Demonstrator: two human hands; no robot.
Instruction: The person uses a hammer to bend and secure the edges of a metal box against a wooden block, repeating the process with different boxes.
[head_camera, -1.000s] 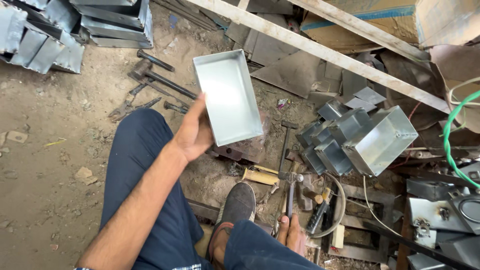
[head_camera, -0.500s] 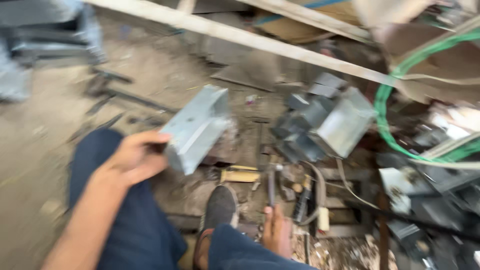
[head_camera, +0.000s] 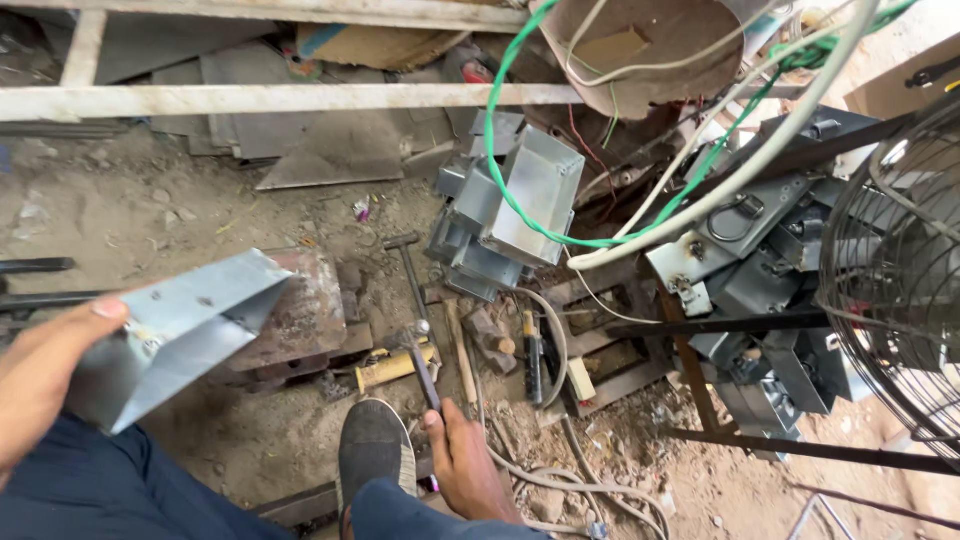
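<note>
My left hand (head_camera: 40, 365) at the left edge grips a shallow galvanised sheet-metal box (head_camera: 180, 330), tilted on its side above my knee. My right hand (head_camera: 465, 460) is low at the centre, next to my grey shoe (head_camera: 375, 450), its fingers closed around the dark handle of a hammer (head_camera: 415, 340) whose head lies on the dirt further away. A rusty block-shaped iron anvil (head_camera: 305, 320) sits just behind the box.
A pile of finished metal boxes (head_camera: 510, 215) lies ahead. More grey boxes (head_camera: 760, 260), green and white cables (head_camera: 640, 235) and a wire fan guard (head_camera: 900, 270) crowd the right. Chisels and wood-handled tools (head_camera: 530, 350) lie on the ground. A pale wooden beam (head_camera: 280, 98) crosses the top.
The view swung right. My left hand lowered and tipped the box from flat, open face up, onto its side. My right hand moved onto the hammer handle.
</note>
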